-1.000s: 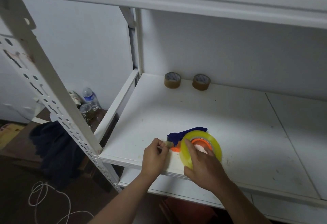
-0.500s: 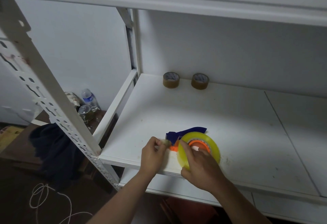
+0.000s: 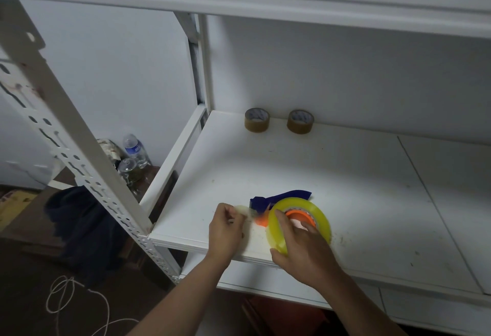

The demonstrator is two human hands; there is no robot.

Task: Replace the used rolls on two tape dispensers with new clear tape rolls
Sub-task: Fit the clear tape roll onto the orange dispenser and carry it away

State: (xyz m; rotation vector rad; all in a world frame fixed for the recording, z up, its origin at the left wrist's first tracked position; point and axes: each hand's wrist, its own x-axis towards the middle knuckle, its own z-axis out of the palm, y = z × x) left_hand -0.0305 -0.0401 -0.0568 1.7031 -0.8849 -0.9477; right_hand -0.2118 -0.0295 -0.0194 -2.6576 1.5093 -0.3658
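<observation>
From the head camera, looking down at a white shelf (image 3: 332,176), I see one tape dispenser (image 3: 268,201) that is blue and orange, lying near the front edge. One new clear tape roll (image 3: 316,209), which looks yellow, sits on its orange wheel. The right hand (image 3: 305,250) holds the roll, with a finger curled over the near rim and more fingers over the middle. The left hand (image 3: 225,229) is just beside the front of the dispenser and pinches the loose tape end (image 3: 245,209) between its fingertips. That end is thin and see-through, so it is hard to see well. I think the person is pulling the tape out to feed it to the front of the dispenser. Things could go wrong here. The sticky end could fold and stick to itself or to the fingers if the pinch slips. It could tear if it is pulled crooked. The roll could pop off the wheel if the right hand lets go too soon. The dispenser lies near the shelf edge, so a hard tug could slide it off. Now the count: one dispenser in sight, one clear roll, and two brown tape rolls (image 3: 257,119) standing side by side by the back wall, well apart from the hands. A second dispenser is not in sight. Down on the left are one water bottle (image 3: 134,147) and one glass jar (image 3: 127,169).
</observation>
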